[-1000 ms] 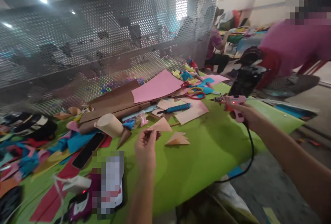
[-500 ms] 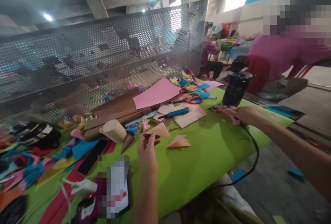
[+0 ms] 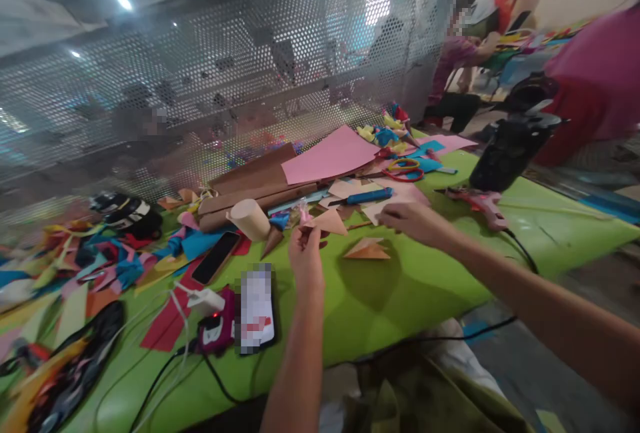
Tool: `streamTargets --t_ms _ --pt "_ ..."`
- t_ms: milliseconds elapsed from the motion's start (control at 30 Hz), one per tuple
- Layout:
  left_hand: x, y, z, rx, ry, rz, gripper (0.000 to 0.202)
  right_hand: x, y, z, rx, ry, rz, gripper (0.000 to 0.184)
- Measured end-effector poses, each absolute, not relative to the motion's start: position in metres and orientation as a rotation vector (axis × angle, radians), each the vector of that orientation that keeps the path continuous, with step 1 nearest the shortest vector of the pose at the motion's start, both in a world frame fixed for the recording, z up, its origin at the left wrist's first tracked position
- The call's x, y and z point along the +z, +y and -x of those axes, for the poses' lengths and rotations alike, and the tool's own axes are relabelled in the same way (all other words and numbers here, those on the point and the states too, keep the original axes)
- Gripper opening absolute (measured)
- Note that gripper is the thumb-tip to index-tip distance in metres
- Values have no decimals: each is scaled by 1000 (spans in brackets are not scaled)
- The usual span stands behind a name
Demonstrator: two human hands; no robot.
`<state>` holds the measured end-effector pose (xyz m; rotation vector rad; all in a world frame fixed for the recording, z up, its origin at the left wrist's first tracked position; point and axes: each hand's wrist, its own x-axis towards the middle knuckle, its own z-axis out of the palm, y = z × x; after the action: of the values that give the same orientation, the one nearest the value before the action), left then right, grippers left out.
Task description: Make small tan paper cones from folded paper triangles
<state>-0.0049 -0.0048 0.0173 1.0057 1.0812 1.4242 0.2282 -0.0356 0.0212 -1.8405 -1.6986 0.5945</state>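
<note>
My left hand (image 3: 307, 253) pinches a folded peach paper triangle (image 3: 331, 222) between thumb and fingers, above the green table. My right hand (image 3: 415, 222) is in the air to the right of it, fingers curled together with nothing visible in them. Below and between the hands lies a folded orange-peach paper piece (image 3: 367, 250) with pointed tips. A pink glue gun (image 3: 487, 206) with a black cord rests on the table, apart from my right hand. Just behind the hands are a blue utility knife (image 3: 369, 196) and peach paper sheets (image 3: 407, 192).
A black tumbler (image 3: 513, 150) stands by the glue gun. A tape roll (image 3: 250, 218), dark phone (image 3: 216, 258), lit phone (image 3: 257, 333) and charger block (image 3: 217, 326) with cables lie left. Scissors (image 3: 404, 170) and pink paper (image 3: 333, 153) lie behind. Two people sit beyond.
My right hand has let go of the glue gun and moved left toward my left hand. The glue gun now lies on the table. The view has shifted right and down.
</note>
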Motion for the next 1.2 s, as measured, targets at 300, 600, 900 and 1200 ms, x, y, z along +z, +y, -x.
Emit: streamTargets --t_ms 300,600,900,1200 --pt "14 -6 3 1402 1072 -974 33 -4 -36 -194 711 -2067 1843 34" --pt "13 -6 3 1381 1086 -990 34 -1 -36 -196 851 -2111 1713 28" --pt "9 -5 3 1391 1103 -997 34 1 -47 -201 831 -1821 1570 23" --pt "10 -10 2 1286 1119 -1104 31 26 -48 -171 1052 -1207 1245 51"
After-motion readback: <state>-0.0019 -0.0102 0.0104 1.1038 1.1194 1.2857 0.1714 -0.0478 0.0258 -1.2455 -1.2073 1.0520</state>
